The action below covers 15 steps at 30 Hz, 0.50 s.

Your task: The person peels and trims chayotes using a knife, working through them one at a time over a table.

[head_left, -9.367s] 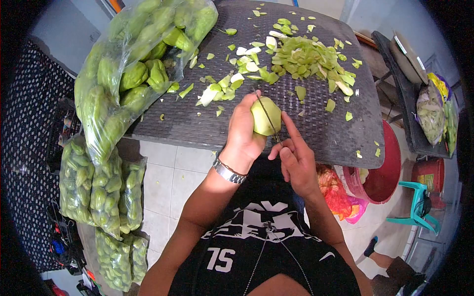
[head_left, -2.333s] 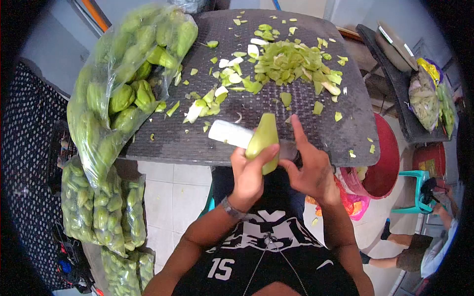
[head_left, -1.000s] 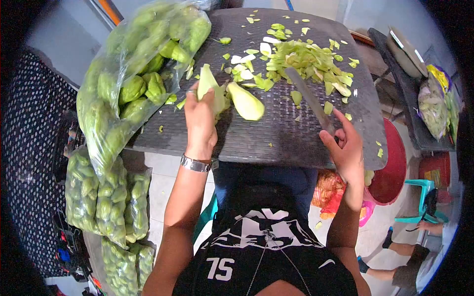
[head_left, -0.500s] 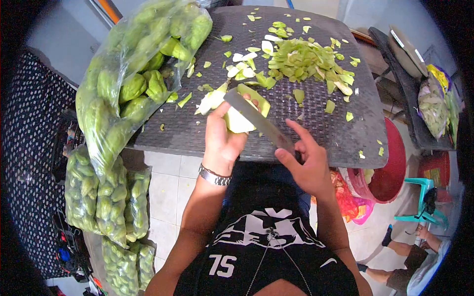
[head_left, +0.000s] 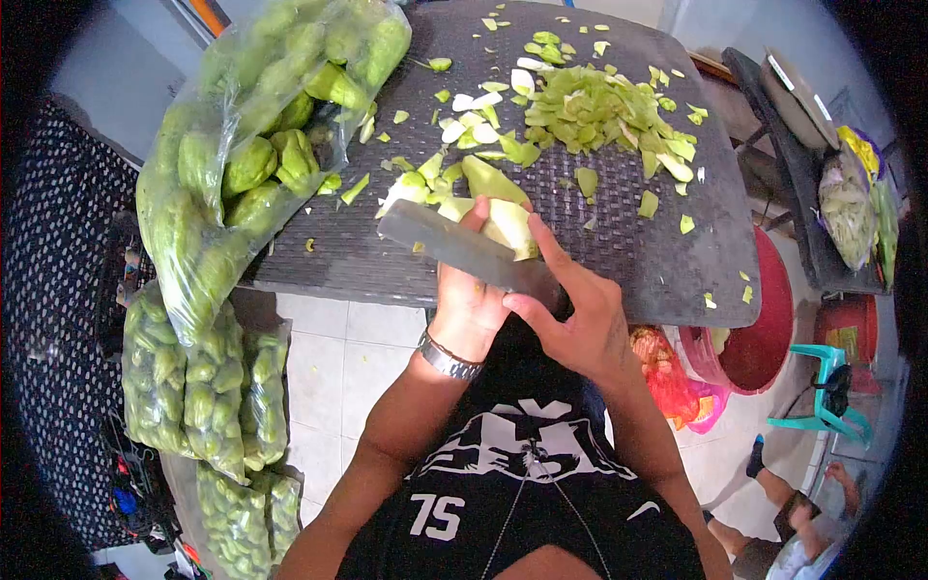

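My left hand (head_left: 468,295), with a metal watch at the wrist, holds a pale peeled chayote (head_left: 509,230) over the table's near edge. My right hand (head_left: 588,314) grips a broad-bladed knife (head_left: 449,244) by its handle, mostly hidden in the fingers. The blade lies crosswise in front of my left palm, its tip to the left. My right index finger reaches up beside the chayote. Just beyond my left fingers is a green chayote piece (head_left: 491,182). White and green trimmings (head_left: 472,126) are scattered farther out, beside a heap of peels (head_left: 599,111).
A clear plastic bag of chayotes (head_left: 246,164) covers the left of the dark woven table (head_left: 338,256). More filled bags (head_left: 215,387) stand on the floor below it. A red tub (head_left: 759,329) and a teal stool (head_left: 822,391) are at right, near a seated person (head_left: 788,512).
The knife has swung down and left, from against the chayote to in front of my left palm. My right hand has moved slightly left, and my left hand right and lower.
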### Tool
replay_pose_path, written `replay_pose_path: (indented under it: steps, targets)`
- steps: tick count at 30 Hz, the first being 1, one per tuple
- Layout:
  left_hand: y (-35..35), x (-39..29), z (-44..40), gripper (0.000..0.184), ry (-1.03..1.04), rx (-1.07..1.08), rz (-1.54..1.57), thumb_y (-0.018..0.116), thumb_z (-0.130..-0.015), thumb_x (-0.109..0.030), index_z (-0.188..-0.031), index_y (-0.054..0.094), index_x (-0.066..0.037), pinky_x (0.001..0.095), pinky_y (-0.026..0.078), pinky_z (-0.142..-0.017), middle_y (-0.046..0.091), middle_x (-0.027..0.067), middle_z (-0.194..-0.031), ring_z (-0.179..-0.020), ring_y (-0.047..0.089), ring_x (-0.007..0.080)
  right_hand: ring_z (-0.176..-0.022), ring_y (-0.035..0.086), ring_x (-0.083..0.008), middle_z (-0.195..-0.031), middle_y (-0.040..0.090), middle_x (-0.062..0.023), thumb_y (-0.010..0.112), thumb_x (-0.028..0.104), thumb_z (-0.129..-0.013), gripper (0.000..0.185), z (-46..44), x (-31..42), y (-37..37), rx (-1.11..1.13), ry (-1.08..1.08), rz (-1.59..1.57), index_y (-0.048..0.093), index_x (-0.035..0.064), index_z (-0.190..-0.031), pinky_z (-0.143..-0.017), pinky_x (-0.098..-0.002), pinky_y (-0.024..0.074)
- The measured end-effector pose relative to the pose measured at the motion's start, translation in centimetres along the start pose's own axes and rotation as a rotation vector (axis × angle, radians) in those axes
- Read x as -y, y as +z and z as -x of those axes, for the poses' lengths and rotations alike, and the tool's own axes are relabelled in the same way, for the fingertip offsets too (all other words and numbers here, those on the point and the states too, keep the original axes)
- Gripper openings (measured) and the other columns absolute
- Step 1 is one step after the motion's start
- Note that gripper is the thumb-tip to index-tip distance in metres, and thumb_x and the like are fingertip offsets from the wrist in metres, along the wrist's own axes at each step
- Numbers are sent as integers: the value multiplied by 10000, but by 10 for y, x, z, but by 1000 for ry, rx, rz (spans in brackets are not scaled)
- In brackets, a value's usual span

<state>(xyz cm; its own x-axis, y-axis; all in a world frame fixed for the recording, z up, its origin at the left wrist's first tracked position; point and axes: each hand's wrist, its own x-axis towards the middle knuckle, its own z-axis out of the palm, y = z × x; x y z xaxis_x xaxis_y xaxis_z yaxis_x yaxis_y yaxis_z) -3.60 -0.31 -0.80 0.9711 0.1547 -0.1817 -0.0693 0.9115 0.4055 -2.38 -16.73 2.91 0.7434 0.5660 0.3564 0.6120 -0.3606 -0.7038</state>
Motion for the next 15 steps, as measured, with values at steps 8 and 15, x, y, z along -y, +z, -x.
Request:
replay_pose_path:
  steps: [8, 15]
  targets:
    - [20, 2, 3, 295, 123, -249, 9, 525, -1083, -243, -1268, 571, -18, 421, 569, -928, 700, 107, -1115, -1060, 689, 237, -738, 711, -322, -827, 698, -170, 769, 337, -919, 736, -3, -18, -2, -52, 10, 125, 468, 109, -1551, -708, -438, 572]
    - [22, -33, 2, 446, 61, -131, -9, 452, -1083, -404, -1257, 577, -12, 484, 561, -976, 668, 225, -1218, -1104, 671, 361, -429, 564, -180, -652, 635, -96, 456, 545, -1071, 609, -3, -45, -61, 34, 747, -746, 599, 41, -1382, -427, -296, 474]
